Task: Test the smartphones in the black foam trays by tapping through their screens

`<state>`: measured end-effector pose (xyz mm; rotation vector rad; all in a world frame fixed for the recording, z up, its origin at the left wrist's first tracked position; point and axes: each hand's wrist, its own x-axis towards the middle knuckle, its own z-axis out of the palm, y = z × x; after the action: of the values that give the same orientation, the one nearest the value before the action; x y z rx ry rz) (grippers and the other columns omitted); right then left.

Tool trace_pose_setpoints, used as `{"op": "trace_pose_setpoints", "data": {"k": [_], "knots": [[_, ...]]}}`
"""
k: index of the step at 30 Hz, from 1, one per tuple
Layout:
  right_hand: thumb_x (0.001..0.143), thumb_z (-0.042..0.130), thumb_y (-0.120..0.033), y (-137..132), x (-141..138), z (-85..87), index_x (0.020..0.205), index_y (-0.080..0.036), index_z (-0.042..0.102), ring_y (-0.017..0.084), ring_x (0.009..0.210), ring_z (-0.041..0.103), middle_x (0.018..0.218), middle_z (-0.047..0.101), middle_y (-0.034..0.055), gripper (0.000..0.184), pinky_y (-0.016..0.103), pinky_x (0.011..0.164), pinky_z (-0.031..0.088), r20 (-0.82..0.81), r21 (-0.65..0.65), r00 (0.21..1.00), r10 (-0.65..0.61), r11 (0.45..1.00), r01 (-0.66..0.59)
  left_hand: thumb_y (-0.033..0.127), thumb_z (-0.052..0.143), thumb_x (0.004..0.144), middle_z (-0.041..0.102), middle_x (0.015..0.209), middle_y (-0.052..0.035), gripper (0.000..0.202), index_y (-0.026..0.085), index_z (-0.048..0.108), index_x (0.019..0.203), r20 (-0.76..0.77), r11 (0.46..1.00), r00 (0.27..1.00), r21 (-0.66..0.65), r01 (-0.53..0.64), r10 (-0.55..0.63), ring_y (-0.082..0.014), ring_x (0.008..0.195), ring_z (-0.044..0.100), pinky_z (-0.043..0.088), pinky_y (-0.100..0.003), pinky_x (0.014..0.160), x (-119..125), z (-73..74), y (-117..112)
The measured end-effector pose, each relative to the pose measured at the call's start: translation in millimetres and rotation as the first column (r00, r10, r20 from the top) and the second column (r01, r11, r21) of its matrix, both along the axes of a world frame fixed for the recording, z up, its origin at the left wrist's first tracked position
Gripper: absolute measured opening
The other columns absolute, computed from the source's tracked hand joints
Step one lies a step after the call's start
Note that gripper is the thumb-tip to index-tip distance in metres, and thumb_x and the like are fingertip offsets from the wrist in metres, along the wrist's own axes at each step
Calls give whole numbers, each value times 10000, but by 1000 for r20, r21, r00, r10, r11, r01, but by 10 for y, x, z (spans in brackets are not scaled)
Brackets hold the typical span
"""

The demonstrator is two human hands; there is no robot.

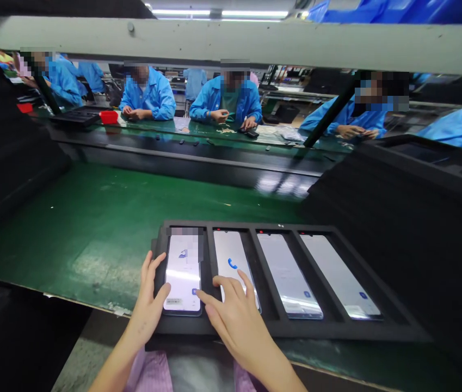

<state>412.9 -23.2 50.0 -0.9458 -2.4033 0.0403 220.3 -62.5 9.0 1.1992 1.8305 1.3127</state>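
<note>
Head view: the leftmost smartphone (pixel 182 277) lies screen up in the far-left compartment of a black four-slot tray (pixel 328 330). Its screen is lit white, with a blue square icon near the lower right corner and a label near the lower left whose print is too small to read; a pixelated patch covers its upper part.

The left hand (pixel 149 299) is spread along the tray's left side, thumb over the phone's lower left edge, fingers at the tray's rim. The right hand (pixel 234 310) holds nothing: its index finger stretches to the blue icon, the others loosely bent. Whether the fingertip presses the glass cannot be told.

This right hand hides the lower part of the second smartphone (pixel 225 261), which shows a blue handset symbol. The third smartphone (pixel 288 275) and fourth smartphone (pixel 339 275) lie in the next two slots, pale screens partly washed out by glare.

Around the tray stretches a green tabletop (pixel 92 218), flanked by dark stacks too black to make out clearly. Beyond, co-workers in blue jackets (pixel 155 92) sit with pixelated faces near a red bin (pixel 109 117); the small items they handle are indistinct. A pale beam (pixel 231 41) cuts across the top.
</note>
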Motion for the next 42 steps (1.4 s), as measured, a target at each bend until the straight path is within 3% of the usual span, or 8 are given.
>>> {"op": "trace_pose_setpoints", "data": {"k": [10,15,24,28,31,38,40,42], "knots": [[883,347,-142,117,845,-229,918,-236,703,159,728,454,752,492,23,371,372,775,345,-108,102,953,-283,951,293,296,425,843,230,1493,-86,416,246,457,1255,35,1000,999,-20,-15,16,-226,1411,129,80,-456,1143,16,71,10],[894,318,-147,106,874,-206,879,-220,710,151,715,451,749,500,24,399,370,774,348,-112,99,937,-330,935,341,312,447,835,253,1487,-70,429,273,453,1262,38,1000,999,-13,-17,17,-215,1406,151,95,-446,1145,1,66,9],[895,349,-163,106,873,-149,1048,-300,659,161,837,505,855,537,18,372,414,929,290,49,89,960,-276,959,271,350,431,848,258,1484,-69,414,274,450,1254,29,1000,999,-16,-20,21,-218,1399,173,116,-440,1142,-3,76,9],[898,333,-168,110,1173,-219,883,-241,708,170,735,463,759,518,29,382,384,803,329,-155,181,853,-498,835,520,369,421,860,244,1487,-78,403,265,434,1249,29,999,999,-45,-11,12,-230,1398,171,103,-454,1142,-9,100,14],[910,331,-210,102,1353,-226,855,-220,717,177,695,438,733,508,40,390,361,723,324,-174,155,754,-633,739,656,381,419,860,271,1474,-76,402,266,438,1245,3,998,1000,-65,-26,27,-250,1395,186,118,-464,1141,-11,123,22],[915,318,-235,116,1459,-184,946,-275,713,200,836,468,897,546,62,398,381,812,325,-26,146,749,-662,739,658,477,398,850,257,1493,-41,465,287,413,1275,-33,996,999,-78,-36,34,-282,1394,186,138,-445,1145,-42,75,33],[923,287,-263,136,1558,-186,933,-244,719,197,793,463,870,542,70,433,389,815,326,-104,156,669,-736,652,742,482,388,843,228,1510,-47,489,281,395,1289,-53,998,998,-62,-28,25,-278,1392,195,144,-448,1143,-58,39,41],[924,265,-303,177,1696,-194,922,-211,725,204,758,446,855,541,86,469,405,807,325,-156,148,532,-832,513,846,471,384,838,221,1516,-52,497,275,390,1294,-78,998,997,-51,-26,22,-277,1389,207,160,-463,1137,-63,21,49]]}}
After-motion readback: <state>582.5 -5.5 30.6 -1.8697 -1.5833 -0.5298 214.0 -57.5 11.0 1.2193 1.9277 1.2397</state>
